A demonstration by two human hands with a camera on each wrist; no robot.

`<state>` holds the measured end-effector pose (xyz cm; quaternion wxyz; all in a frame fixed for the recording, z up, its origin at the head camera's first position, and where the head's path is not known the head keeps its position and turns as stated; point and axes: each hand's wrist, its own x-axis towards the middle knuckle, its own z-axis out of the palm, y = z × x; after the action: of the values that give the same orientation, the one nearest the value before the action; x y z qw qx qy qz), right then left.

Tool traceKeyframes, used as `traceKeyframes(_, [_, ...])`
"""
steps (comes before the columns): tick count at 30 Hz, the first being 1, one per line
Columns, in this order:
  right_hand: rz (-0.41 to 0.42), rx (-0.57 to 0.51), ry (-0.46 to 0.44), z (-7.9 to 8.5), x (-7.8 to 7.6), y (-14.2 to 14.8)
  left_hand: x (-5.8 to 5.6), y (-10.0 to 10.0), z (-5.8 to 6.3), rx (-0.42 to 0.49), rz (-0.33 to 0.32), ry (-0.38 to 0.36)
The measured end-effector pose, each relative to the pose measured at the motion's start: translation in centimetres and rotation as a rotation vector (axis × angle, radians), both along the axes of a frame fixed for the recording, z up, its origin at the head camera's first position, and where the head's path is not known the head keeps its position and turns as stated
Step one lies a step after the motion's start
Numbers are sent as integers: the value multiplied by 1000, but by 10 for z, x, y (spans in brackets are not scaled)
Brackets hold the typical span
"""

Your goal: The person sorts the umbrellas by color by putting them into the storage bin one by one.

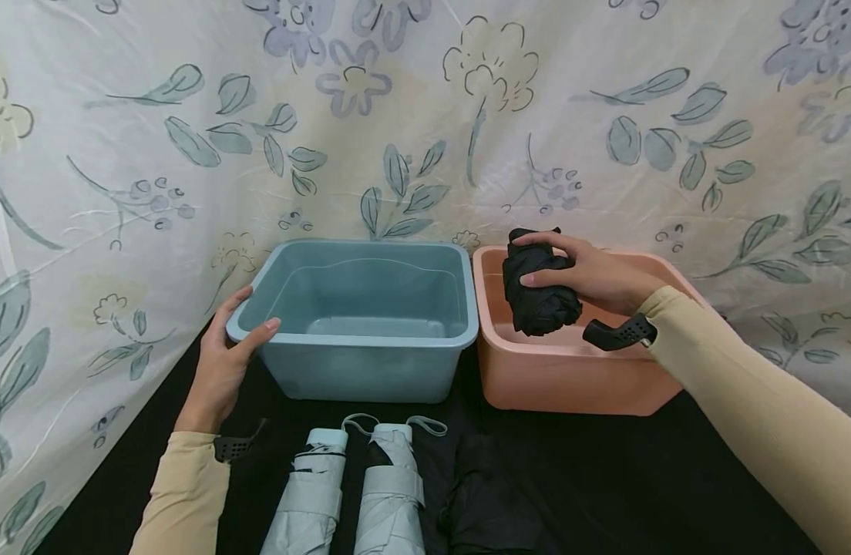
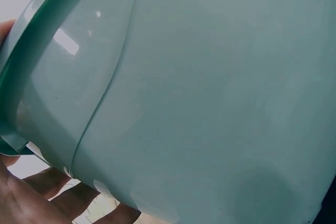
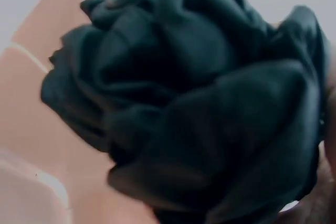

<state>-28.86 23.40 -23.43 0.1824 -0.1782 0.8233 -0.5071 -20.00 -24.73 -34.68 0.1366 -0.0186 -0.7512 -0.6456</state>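
Note:
My right hand (image 1: 592, 274) grips a bundled black folding umbrella (image 1: 539, 289) over the pink plastic bin (image 1: 571, 381). Loose folds of its fabric (image 3: 210, 119) fill most of the right wrist view. At the left, my left hand (image 1: 224, 362) holds the left end of the blue plastic bin (image 1: 363, 370), with the thumb over the rim and the fingers along the outer wall. In the left wrist view the bin's wall (image 2: 210, 103) is close up, with several fingers (image 2: 76, 200) beneath it.
Two pale folded umbrellas, one on the left (image 1: 307, 493) and one beside it (image 1: 391, 493), lie in front of the bins on a black cloth (image 1: 640, 478). A dark fabric bundle (image 1: 491, 497) lies to their right. Behind the bins hangs a floral curtain (image 1: 412, 116).

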Motion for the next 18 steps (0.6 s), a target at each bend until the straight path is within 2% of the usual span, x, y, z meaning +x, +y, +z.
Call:
traceKeyframes(5, [31,166,-27,-12,-18,-5,0,-1,0,1,3,-1])
traceKeyframes(12, [112,467,140,-36,-43,-9,0,0,0,11,-8,-3])
traceKeyframes(16, [160,525,92,-41,-49,-15,0,0,0,13,-8,-5])
traceKeyframes(18, [185,501,18,-42,-49,-19,0,0,0,17,-10,-7])
